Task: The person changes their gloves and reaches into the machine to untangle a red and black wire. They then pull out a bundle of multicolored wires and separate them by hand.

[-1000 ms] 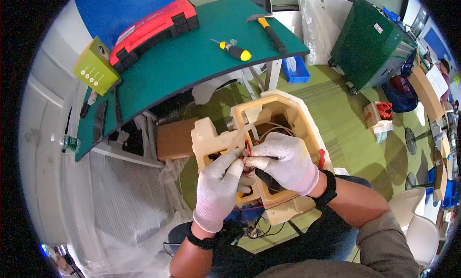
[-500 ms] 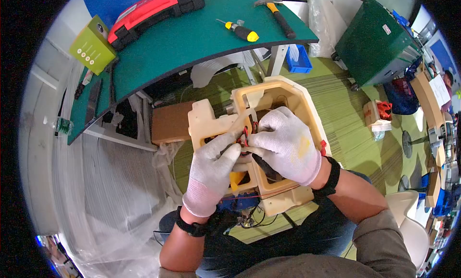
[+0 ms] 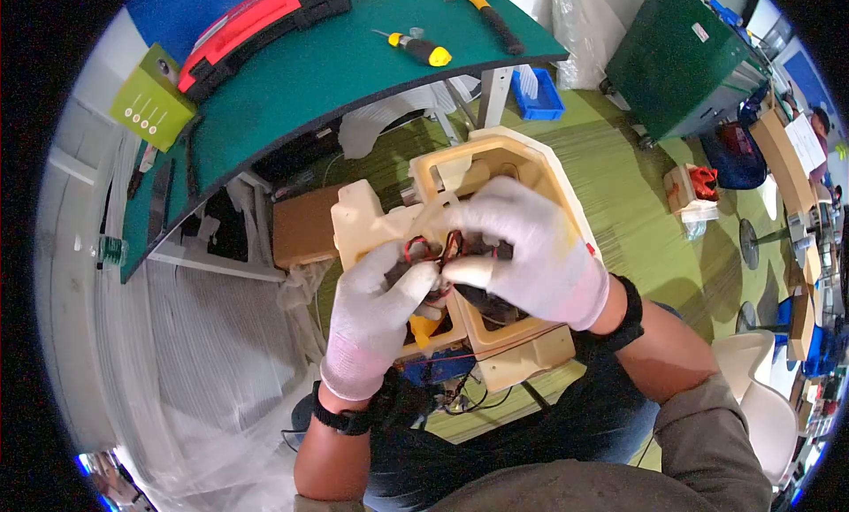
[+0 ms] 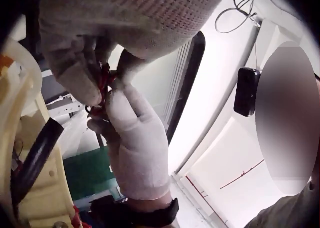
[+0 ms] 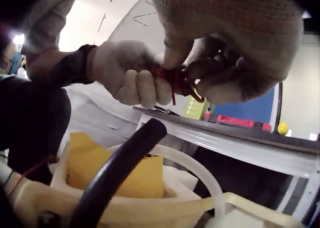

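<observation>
Your white-gloved left hand (image 3: 361,316) is curled, its thumb and fingers pinching a small bunch of thin red and black wires (image 3: 454,244). Your white-gloved right hand (image 3: 539,256) pinches the same bunch from the other side. The wires are up between your two hands, over the big cream plastic shell (image 3: 522,362) in front of you. The right wrist view shows a fat black round tube (image 5: 122,170) poking up below the wires, with a flat bright yellow sheet (image 5: 87,158) behind it.

From your hands, a long thin red wire (image 3: 508,344) crosses the shell at 5 o'clock. A plain brown cardboard box (image 3: 305,225) is at 9 o'clock. On the long green-topped table (image 3: 292,79), a red and black plastic toolbox (image 3: 265,34) sits at 11 o'clock. A yellow and black screwdriver (image 3: 424,49) and a black-handled hammer (image 3: 497,26) lie at 12 o'clock.
</observation>
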Demonstrator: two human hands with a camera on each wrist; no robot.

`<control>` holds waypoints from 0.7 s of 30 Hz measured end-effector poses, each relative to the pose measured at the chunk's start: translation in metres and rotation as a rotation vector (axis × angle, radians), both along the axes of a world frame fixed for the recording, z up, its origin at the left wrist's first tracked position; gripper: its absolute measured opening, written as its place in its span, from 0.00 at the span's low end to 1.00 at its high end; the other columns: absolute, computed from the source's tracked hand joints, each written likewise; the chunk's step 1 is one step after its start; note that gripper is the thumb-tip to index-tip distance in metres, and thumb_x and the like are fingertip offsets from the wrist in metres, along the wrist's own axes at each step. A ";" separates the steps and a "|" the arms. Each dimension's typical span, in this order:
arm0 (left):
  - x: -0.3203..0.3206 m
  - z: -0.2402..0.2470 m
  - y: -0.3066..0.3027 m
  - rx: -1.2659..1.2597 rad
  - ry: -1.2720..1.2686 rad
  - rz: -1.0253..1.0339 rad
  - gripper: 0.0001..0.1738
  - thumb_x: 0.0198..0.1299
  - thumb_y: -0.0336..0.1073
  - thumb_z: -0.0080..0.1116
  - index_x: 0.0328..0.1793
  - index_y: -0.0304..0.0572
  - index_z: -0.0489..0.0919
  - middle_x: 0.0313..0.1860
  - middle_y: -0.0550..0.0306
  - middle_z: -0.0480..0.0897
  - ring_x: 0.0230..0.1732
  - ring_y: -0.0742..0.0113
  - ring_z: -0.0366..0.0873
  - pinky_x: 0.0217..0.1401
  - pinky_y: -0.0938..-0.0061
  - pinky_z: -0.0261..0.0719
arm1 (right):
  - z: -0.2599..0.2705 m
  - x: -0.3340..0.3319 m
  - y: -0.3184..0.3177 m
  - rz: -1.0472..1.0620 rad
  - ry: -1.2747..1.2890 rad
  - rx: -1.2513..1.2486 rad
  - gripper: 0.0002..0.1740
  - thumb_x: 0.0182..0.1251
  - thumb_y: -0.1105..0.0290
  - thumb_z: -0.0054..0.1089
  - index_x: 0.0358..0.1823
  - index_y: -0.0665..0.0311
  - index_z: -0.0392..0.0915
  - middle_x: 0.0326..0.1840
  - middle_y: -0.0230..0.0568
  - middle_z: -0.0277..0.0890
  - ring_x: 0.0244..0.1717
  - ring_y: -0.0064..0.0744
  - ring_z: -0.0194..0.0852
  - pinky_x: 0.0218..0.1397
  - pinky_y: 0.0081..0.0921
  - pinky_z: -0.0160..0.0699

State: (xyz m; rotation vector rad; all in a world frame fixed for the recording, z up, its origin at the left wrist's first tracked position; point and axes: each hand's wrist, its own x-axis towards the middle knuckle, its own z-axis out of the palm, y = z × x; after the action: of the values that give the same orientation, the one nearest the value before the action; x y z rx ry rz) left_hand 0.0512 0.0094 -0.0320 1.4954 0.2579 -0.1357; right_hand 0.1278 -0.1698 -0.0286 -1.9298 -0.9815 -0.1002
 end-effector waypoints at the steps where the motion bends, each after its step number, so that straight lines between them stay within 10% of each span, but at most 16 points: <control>1: 0.000 0.001 0.001 0.013 -0.023 -0.012 0.12 0.66 0.32 0.57 0.50 0.30 0.79 0.36 0.57 0.84 0.34 0.75 0.81 0.34 0.80 0.81 | 0.000 0.002 -0.003 -0.014 0.073 0.044 0.21 0.54 0.69 0.73 0.51 0.59 0.82 0.34 0.38 0.76 0.38 0.33 0.78 0.43 0.29 0.77; 6: -0.001 0.016 -0.001 0.066 0.000 -0.030 0.10 0.62 0.26 0.57 0.48 0.31 0.80 0.34 0.55 0.84 0.34 0.73 0.83 0.35 0.79 0.82 | -0.002 0.013 -0.017 0.095 1.070 0.276 0.17 0.66 0.65 0.63 0.51 0.69 0.81 0.41 0.39 0.84 0.41 0.24 0.83 0.43 0.24 0.83; 10: -0.001 0.008 0.001 -0.008 -0.040 -0.028 0.13 0.62 0.25 0.55 0.52 0.30 0.77 0.39 0.53 0.84 0.35 0.70 0.84 0.36 0.78 0.84 | 0.002 0.015 -0.020 0.317 0.929 -0.074 0.15 0.63 0.66 0.64 0.49 0.66 0.83 0.35 0.35 0.83 0.32 0.21 0.80 0.39 0.21 0.82; 21: -0.001 0.014 0.007 -0.039 -0.003 -0.139 0.14 0.63 0.26 0.54 0.55 0.31 0.73 0.41 0.52 0.82 0.37 0.68 0.83 0.38 0.75 0.85 | -0.014 0.008 -0.013 0.242 0.600 0.093 0.11 0.60 0.68 0.71 0.41 0.67 0.84 0.33 0.31 0.80 0.31 0.18 0.75 0.34 0.20 0.74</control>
State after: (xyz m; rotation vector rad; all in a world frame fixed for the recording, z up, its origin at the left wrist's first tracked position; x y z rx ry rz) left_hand 0.0504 0.0160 -0.0184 1.4740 0.1477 -0.2485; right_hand 0.1359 -0.1827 -0.0426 -1.5950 -0.7704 0.5338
